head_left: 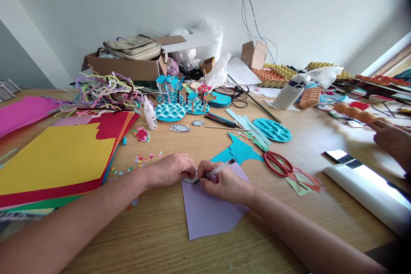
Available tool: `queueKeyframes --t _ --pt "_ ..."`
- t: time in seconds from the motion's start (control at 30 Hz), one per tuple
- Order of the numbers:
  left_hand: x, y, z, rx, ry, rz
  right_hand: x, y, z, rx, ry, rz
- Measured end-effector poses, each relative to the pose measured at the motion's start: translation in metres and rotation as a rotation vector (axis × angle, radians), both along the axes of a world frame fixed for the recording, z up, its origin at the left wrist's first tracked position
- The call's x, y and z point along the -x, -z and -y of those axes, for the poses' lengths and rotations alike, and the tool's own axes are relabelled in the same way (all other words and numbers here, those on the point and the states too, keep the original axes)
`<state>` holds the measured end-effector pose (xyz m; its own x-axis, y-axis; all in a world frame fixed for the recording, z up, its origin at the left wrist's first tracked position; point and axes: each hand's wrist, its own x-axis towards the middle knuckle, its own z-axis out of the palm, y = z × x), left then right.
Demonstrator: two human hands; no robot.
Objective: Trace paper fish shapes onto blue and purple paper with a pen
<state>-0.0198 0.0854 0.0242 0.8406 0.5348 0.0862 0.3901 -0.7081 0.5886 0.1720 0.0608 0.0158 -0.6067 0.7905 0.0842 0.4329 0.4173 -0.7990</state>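
A sheet of purple paper (212, 218) lies on the table in front of me. On its upper left corner is a small white paper cutout with a dark outline (192, 177), partly hidden by my fingers. My left hand (171, 170) is closed, its fingertips pressing the cutout against the paper. A pen with a clear barrel (220, 168) is gripped in my right hand (226, 184), its dark tip down at the cutout's edge. Beyond the purple sheet lie blue paper scraps (242, 150). To the right are red-handled scissors (278, 163).
Coloured paper sheets (58, 150) are stacked at left, near a glue bottle (150, 113) and fish cutouts (180, 128). Blue bases with fish on stems (170, 112) stand behind. Another person's hand (390, 139) is at far right, by a white-and-black long object (366, 188).
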Motion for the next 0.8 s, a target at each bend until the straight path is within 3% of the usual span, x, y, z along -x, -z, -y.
queueKeyframes --t 0.4,0.8 --pt "0.002 0.005 -0.003 0.036 0.022 0.030 0.008 0.006 0.000 -0.119 -0.045 -0.014" --pt "0.004 0.006 -0.002 0.048 -0.077 0.027 0.012 0.011 0.002 -0.109 -0.062 -0.079"
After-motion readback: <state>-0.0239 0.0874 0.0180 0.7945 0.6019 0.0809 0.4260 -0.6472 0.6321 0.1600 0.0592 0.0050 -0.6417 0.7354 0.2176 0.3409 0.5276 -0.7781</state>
